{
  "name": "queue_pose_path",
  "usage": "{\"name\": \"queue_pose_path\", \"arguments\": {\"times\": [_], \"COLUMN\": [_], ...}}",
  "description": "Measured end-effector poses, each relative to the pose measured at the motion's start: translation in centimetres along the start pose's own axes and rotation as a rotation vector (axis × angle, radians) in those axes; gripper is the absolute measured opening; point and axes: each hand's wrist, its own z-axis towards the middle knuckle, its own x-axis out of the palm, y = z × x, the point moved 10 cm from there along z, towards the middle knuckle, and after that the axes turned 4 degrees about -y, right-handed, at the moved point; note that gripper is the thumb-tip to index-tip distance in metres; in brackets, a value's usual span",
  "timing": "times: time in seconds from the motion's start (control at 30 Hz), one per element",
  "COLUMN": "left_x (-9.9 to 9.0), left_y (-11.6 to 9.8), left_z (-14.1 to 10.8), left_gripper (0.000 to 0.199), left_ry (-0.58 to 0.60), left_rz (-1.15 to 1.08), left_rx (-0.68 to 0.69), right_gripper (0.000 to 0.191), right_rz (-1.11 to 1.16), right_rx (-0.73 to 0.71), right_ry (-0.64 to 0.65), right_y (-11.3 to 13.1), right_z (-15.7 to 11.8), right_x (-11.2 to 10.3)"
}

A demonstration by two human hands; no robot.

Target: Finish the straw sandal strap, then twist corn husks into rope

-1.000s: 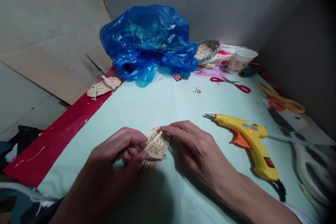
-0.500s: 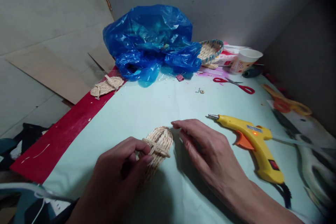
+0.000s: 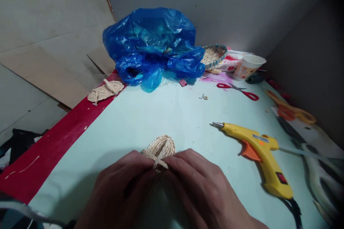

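A small woven straw slipper sole (image 3: 163,144) with crossed braided straps lies at the front middle of the pale table cover. My left hand (image 3: 126,175) pinches the strap and edge of this slipper from the left. From the right, my right hand (image 3: 196,175) is closed on its other side, fingertips near the strap crossing. The slipper's lower part is hidden between both hands. A second straw slipper (image 3: 106,91) rests on the red strip at the left. To the right lies a yellow glue gun (image 3: 258,143) with an orange trigger and a lit orange light.
A crumpled blue plastic bag (image 3: 153,43) fills the back. Beside it are a woven basket (image 3: 213,57), a paper cup (image 3: 248,67) and red scissors (image 3: 238,90). Orange-handled scissors (image 3: 292,109) and large white-handled scissors (image 3: 321,179) lie at the right.
My right hand has moved down and left from beside the slipper and now grips it. The slipper sits slightly lower in view, between both hands.
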Motion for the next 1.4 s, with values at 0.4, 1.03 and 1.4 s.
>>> {"name": "queue_pose_path", "arguments": {"times": [0.4, 1.03, 1.4], "left_x": [0.1, -0.6, -0.3], "left_y": [0.8, 1.0, 0.9], "left_z": [-0.2, -0.5, -1.6], "left_gripper": [0.016, 0.011, 0.022], "left_ry": [-0.077, -0.044, 0.038], "left_rz": [-0.091, -0.007, -0.411], "left_rx": [-0.133, -0.107, -0.437], "right_gripper": [0.019, 0.026, 0.039], "right_rz": [-0.064, -0.063, -0.143], "right_rx": [0.207, 0.327, 0.269], "right_ry": [-0.168, -0.258, -0.307], "right_y": [-0.8, -2.4, -0.8], "right_z": [0.9, 1.2, 0.5], "right_x": [-4.7, -6.2, -7.3]}}
